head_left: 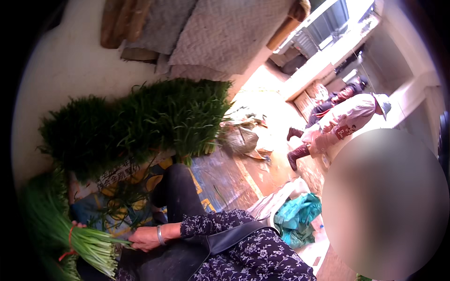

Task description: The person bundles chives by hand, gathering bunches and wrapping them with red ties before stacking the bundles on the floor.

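A bunch of green chives [89,246], with pale cut stems and a red tie [70,241] around it, lies slanted at the lower left. My left hand [78,225] shows only as fingertips at the bunch's upper side near the tie; the rest is hidden behind the leaves, and the fingers seem wrapped round it. On the stem side, my right hand [144,238], with a silver bangle [161,235] at the wrist, has its fingers pinched on a thin green stalk beside the bunch. More chives [40,187] stand behind at the far left.
A long row of upright chives [140,122] runs along the pale wall. Loose leaves lie on the printed blue-and-yellow sheet [220,173]. Woven mats [225,37] lean above. A teal plastic bag [297,218] sits right of my lap; a person in a hat [349,117] is farther off.
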Demonstrator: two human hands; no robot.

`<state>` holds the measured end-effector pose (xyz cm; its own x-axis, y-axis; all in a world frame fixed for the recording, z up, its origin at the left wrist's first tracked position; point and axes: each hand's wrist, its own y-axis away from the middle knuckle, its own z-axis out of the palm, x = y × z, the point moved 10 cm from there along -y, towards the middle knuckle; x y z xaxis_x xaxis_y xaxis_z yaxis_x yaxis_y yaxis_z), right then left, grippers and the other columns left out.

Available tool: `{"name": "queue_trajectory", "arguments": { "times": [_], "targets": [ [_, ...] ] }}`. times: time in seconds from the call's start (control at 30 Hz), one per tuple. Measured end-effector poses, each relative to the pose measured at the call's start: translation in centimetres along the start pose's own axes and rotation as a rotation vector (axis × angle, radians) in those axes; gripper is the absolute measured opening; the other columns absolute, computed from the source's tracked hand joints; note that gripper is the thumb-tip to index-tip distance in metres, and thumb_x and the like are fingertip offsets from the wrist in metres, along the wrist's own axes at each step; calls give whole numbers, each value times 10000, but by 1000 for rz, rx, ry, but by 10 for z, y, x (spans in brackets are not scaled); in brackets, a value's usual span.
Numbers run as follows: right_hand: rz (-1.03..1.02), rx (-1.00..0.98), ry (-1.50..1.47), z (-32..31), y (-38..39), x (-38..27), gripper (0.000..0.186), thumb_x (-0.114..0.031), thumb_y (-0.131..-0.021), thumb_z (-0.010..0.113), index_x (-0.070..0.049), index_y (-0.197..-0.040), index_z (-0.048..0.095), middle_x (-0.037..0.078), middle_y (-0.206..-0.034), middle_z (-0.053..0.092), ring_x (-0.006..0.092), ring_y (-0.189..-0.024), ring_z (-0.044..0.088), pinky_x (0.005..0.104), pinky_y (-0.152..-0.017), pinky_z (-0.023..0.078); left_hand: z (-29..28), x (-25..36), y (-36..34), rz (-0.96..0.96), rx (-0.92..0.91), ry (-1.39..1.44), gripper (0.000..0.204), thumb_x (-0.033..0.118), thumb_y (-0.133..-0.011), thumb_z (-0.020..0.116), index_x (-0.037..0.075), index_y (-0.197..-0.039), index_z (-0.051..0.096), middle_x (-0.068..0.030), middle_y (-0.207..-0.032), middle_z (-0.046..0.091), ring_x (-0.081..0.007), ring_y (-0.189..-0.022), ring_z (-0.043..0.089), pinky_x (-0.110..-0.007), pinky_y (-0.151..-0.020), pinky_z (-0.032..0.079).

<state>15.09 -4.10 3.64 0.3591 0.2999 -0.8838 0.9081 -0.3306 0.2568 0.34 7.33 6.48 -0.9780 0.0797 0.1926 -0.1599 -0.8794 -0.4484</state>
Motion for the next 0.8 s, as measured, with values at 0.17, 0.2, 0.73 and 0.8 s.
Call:
{"name": "queue_trajectory", "arguments": {
  "times": [0.17, 0.2, 0.73, 0.8],
  "targets": [
    [334, -303, 559, 33, 48, 107, 282, -250, -794, 656, -21, -947, 719, 180, -975, 704, 351, -981, 658, 440, -839, 513, -12, -35, -3, -79, 40, 42, 1112, 581, -741, 767, -76, -1449, 216, -285, -1402, 403, -413, -1318, 408, -551, -1045, 426],
    [283, -264, 557, 12, 36, 90, 377, -277, -784, 664, -11, -1051, 667, 195, -1005, 694, 362, -974, 656, 445, -830, 517, -13, -19, 2, -64, 51, 7, 1110, 580, -743, 766, -76, -1449, 216, -285, -1403, 403, -414, -1316, 409, -551, -1045, 426],
    [-251, -152, -289, 40, 17, -1, 303, -283, -901, 571, 12, -893, 638, 177, -751, 652, 344, -769, 640, 442, -701, 491, -10, -39, -4, -123, 84, -19, 1077, 562, -769, 751, -76, -1454, 220, -283, -1418, 390, -423, -1293, 433, -555, -1042, 428],
    [-160, -50, 54, 22, 34, 17, 238, -237, -829, 611, -18, -895, 677, 191, -852, 685, 371, -834, 647, 434, -742, 509, -8, -37, -3, -111, 85, -25, 1072, 559, -772, 750, -76, -1455, 220, -283, -1420, 389, -424, -1290, 436, -556, -1041, 428]
  ]
}}
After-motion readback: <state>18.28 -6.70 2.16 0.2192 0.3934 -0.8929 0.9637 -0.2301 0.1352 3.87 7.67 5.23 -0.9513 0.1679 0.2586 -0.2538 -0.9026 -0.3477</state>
